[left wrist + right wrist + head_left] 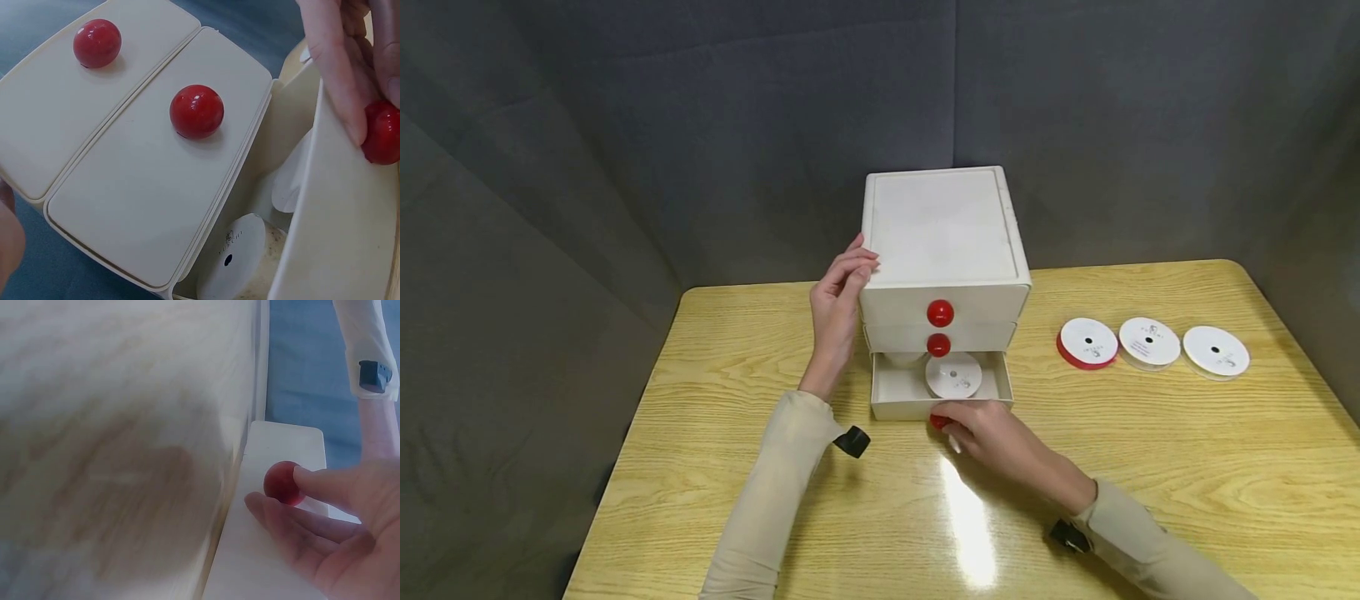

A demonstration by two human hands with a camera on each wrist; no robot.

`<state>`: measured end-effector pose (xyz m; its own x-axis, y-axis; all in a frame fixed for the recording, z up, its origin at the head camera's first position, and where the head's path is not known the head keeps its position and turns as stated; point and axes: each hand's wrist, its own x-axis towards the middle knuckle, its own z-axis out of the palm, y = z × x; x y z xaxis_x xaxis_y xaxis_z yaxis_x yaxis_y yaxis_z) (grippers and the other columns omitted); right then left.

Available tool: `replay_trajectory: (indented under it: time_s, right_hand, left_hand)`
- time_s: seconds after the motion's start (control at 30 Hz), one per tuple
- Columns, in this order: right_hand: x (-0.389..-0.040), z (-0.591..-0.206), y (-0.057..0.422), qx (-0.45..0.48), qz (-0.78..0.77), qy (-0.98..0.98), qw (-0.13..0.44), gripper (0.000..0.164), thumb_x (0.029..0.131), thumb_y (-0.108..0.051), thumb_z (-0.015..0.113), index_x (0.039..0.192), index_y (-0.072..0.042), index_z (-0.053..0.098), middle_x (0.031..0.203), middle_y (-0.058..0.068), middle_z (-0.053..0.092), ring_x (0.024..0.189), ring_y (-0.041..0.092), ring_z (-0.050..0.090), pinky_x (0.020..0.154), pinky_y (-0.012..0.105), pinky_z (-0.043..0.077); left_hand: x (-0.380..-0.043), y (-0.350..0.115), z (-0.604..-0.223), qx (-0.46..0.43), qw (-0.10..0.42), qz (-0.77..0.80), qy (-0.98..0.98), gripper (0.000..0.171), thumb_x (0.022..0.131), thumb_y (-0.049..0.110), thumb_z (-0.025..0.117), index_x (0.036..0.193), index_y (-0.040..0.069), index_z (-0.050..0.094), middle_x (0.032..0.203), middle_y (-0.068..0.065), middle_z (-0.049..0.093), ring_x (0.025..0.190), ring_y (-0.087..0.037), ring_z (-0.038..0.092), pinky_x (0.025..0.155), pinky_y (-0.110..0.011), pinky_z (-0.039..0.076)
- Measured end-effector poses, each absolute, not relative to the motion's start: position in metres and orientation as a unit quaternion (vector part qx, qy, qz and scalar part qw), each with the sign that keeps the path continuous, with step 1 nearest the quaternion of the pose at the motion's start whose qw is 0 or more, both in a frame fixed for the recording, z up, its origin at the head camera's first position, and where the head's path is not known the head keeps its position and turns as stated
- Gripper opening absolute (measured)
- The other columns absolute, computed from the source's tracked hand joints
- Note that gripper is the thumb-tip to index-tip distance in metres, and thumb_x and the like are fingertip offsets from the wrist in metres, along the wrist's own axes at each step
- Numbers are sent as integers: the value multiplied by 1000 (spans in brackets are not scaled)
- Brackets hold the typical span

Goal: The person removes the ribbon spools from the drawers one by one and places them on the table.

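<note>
A white drawer cabinet (943, 225) with round red knobs stands at the back of the table. Its bottom drawer (898, 411) is pulled out, the upper two are closed. My right hand (1000, 442) pinches the bottom drawer's red knob (282, 483) between thumb and fingers. On the cabinet's upper left edge rests my left hand (837, 304), with fairly straight fingers reaching onto the top. Inside the drawer lies a white ribbon spool (953, 385); the left wrist view also shows a second white spool-like piece (290, 178), partly hidden behind the drawer front.
Three ribbon spools lie in a row on the right: one with red ribbon (1087, 342), a white middle one (1149, 342) and a white outer one (1216, 352). A dark curtain (760, 125) hangs behind the wooden table (730, 400).
</note>
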<state>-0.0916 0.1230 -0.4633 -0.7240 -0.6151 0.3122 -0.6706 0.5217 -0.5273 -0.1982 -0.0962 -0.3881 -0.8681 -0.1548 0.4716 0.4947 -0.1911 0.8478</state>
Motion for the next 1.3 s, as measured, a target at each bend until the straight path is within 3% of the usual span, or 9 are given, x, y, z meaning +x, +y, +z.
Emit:
replay_trajectory:
  time_s: [0.33, 0.7, 0.97, 1.3]
  right_hand:
    - [-83, -468, 123, 379, 327, -863, 61, 21, 89, 9, 71, 109, 0, 75, 96, 5, 77, 83, 11, 69, 72, 28, 62]
    - [-72, -468, 122, 382, 329, -861, 68, 20, 88, 9, 72, 105, 0, 75, 95, 5, 77, 85, 15, 73, 76, 31, 64]
    - [-62, -468, 123, 391, 322, -859, 79, 19, 88, 9, 72, 104, -2, 75, 95, 3, 76, 88, 15, 74, 78, 33, 64]
    - [-53, -466, 124, 393, 323, -858, 68, 18, 89, 5, 73, 106, -1, 75, 99, 5, 77, 91, 18, 75, 81, 35, 64]
  left_hand:
    - [-198, -96, -390, -135, 210, -761, -599, 19, 99, 2, 61, 94, 11, 77, 105, 6, 71, 141, -20, 50, 121, -36, 37]
    - [-198, -95, -390, -129, 209, -756, -607, 16, 100, 1, 60, 97, -5, 74, 106, 6, 71, 140, -19, 51, 121, -34, 37]
    - [-197, -94, -388, -127, 207, -763, -600, 21, 100, 0, 59, 94, 10, 77, 106, 6, 72, 141, -18, 50, 121, -34, 37]
    - [-197, -95, -387, -131, 211, -766, -593, 19, 99, 0, 60, 94, 7, 77, 105, 5, 72, 141, -20, 50, 121, -34, 36]
